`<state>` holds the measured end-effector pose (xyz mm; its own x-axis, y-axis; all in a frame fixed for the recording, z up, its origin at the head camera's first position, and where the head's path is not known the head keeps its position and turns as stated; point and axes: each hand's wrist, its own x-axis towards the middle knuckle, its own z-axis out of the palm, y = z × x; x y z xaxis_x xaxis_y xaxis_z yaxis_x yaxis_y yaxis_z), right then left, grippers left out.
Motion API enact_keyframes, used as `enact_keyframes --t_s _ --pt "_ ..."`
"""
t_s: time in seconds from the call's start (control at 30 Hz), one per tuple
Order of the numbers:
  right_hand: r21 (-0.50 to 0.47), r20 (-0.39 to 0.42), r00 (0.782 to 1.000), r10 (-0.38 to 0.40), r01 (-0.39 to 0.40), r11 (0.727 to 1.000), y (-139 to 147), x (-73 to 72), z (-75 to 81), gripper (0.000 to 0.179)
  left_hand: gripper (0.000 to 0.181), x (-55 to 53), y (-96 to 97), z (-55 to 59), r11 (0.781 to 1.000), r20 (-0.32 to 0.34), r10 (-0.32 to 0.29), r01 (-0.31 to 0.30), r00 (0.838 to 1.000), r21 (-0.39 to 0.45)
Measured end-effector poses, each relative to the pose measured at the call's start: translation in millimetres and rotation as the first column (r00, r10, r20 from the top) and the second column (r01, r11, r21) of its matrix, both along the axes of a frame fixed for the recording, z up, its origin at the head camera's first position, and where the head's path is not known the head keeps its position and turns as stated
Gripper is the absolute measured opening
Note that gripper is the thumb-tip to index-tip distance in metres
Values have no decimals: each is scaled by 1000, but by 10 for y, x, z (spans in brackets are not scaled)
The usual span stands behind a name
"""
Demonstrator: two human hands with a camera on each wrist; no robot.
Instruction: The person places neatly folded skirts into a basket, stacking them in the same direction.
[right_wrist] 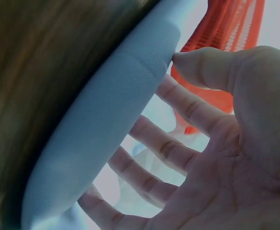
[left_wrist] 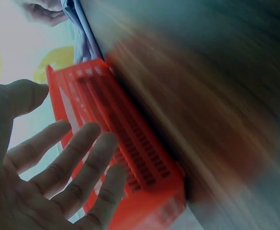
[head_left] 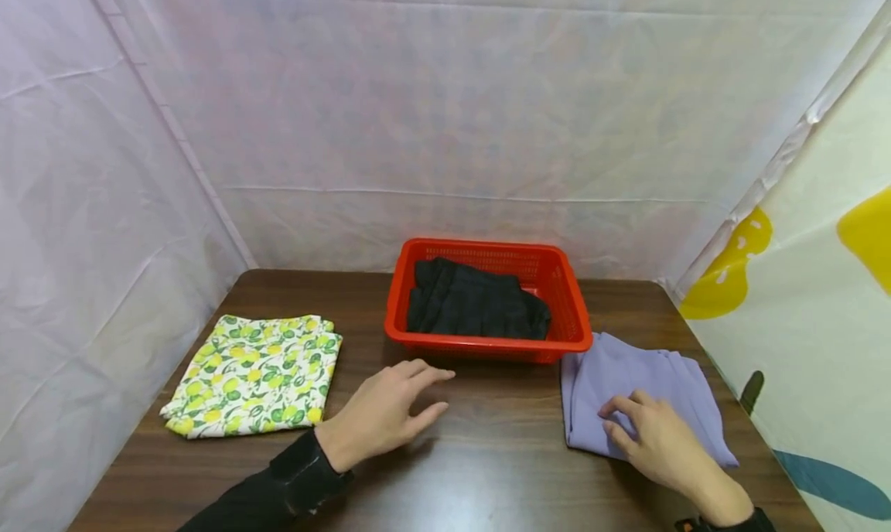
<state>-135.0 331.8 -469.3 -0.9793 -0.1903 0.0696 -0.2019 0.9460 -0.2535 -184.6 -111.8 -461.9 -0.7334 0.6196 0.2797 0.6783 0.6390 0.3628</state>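
Note:
My left hand (head_left: 386,412) hovers over the table in front of the red basket (head_left: 452,346), fingers spread and holding nothing. In the left wrist view its fingers (left_wrist: 89,165) overlap the basket's slotted side. Inside the basket lies a crumpled black cloth (head_left: 476,300). At the right, my right hand (head_left: 654,435) is over a folded lavender cloth (head_left: 643,362), with fingers loosely bent and apart. The right wrist view shows the thumb and fingertips right at the cloth's thick folded edge (right_wrist: 101,105), not pinching it. One corner of this cloth lies close against the basket.
A folded white cloth with a lemon print (head_left: 257,377) lies at the left of the brown wooden table (head_left: 487,455). White sheeting (head_left: 452,114) rises behind the table and on both sides. The right sheet carries yellow and blue shapes.

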Motion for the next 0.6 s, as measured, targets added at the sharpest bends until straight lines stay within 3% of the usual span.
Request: enact_keyframes --t_s 0.23,0.6 --pt "-15 20 1000 19 -19 1000 -170 206 14 8 46 39 244 -16 991 -54 -107 102 993 -88" --pt "-19 70 996 61 -60 998 -427 325 24 9 50 72 699 -31 955 -89 -248 228 965 -190"
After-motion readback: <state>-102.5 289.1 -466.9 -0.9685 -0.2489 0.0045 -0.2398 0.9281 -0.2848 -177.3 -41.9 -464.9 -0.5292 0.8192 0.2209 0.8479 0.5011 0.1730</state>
